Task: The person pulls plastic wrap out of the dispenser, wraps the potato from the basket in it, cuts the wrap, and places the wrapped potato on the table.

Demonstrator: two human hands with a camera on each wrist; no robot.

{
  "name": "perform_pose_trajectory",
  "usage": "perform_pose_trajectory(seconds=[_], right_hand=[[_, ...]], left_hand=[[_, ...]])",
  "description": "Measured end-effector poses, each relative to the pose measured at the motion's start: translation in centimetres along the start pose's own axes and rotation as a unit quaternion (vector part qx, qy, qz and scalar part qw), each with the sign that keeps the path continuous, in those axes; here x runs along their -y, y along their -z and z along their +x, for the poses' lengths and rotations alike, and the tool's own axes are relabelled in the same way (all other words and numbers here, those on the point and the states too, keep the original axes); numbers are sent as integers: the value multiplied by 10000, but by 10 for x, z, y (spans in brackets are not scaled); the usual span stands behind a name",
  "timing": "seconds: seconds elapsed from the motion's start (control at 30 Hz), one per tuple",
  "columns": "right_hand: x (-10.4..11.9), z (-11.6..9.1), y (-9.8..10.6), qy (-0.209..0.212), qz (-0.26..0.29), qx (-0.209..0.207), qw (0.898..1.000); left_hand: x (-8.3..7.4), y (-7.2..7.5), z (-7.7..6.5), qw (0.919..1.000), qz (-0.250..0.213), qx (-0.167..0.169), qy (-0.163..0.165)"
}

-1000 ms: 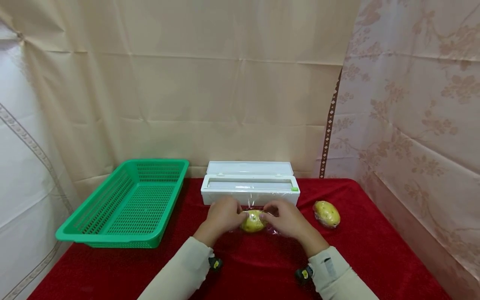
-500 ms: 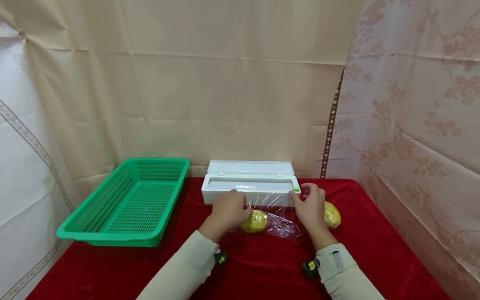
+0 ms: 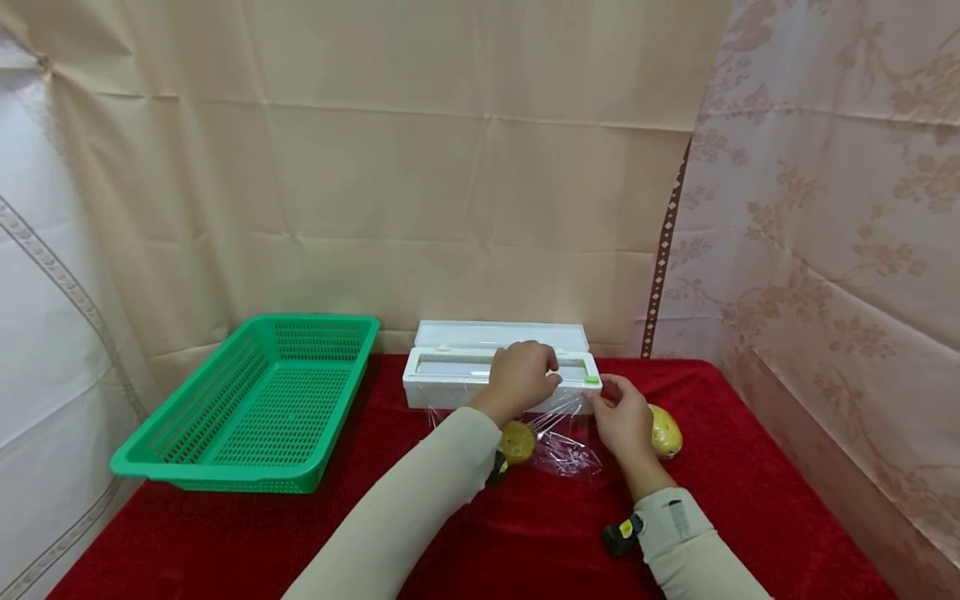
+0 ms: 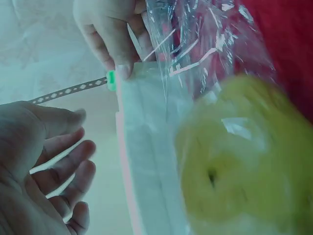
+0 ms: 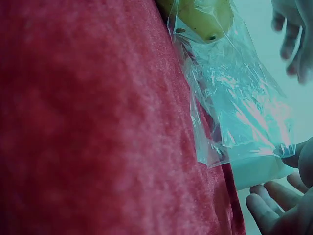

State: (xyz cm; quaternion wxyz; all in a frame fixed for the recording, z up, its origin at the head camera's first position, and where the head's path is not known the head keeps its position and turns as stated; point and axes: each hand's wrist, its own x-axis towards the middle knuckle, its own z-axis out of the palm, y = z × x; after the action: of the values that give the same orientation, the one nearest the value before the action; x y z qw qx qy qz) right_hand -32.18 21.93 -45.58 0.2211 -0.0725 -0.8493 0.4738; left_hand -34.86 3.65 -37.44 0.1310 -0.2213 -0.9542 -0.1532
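My left hand (image 3: 522, 372), fingers loosely curled around nothing, hovers over the white cling film dispenser (image 3: 442, 397), whose lid stands up at the back. The right hand (image 3: 626, 421) grips the dispenser's right end near the green slider cutter (image 3: 592, 380), its thumb against the film edge. Clear cling film (image 5: 244, 98) runs from the dispenser's front down to the cloth, crumpled on the right. Before the dispenser lies a potato (image 3: 517, 442) with film around it, partly hidden by the left sleeve. In the left wrist view the potato (image 4: 239, 152) looms close.
A second potato (image 3: 666, 432), wrapped in film, rests right of my right hand, partly covered by it. At the left stands a green plastic basket (image 3: 322, 467). Red cloth (image 3: 540, 542) covers the table; curtains (image 3: 375, 167) hang behind and at the sides.
Both hands were at the potato; the right hand went right to the dispenser's end. My left hand has since left the potato, moving up and right over the dispenser. Film now spreads rightward.
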Motion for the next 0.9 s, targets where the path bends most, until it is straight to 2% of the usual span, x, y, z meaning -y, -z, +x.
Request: perform_pose_trajectory(seconds=[0.2, 0.33, 0.7, 0.9], right_hand=[[-4, 1, 1, 222, -91, -80, 9997], [-3, 2, -1, 330, -399, -33, 9987], [-4, 1, -2, 297, -320, -90, 9990], [-8, 3, 2, 344, -376, -77, 9987]], left_hand=[[-19, -17, 19, 9994, -280, 117, -153], [-26, -25, 25, 9985, -528, 114, 10], [-30, -41, 35, 9962, -764, 166, 384], [-31, -43, 36, 9967, -695, 150, 399]])
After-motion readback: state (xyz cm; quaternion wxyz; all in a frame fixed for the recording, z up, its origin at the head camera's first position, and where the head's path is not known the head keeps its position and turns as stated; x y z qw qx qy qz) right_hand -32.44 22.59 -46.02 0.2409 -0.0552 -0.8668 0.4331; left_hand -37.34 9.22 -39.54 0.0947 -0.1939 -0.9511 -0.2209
